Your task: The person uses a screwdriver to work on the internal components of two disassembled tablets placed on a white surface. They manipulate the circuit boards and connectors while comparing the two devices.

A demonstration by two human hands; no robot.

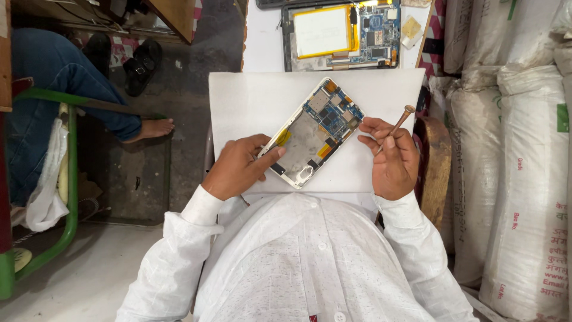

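Steadying opened phone (313, 132) on white board (250, 104) over lap: left hand (238, 167), thumb and fingers pressed to phone's lower-left edge. Right hand (393, 158) just right of phone, fingers closed round thin screwdriver (394, 128), tilted, tip down. Second opened tablet (342, 33) on table beyond. White sacks (512, 155) at right.

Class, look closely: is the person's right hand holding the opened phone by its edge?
No. The right hand holds a thin screwdriver; the left hand grips the opened phone.
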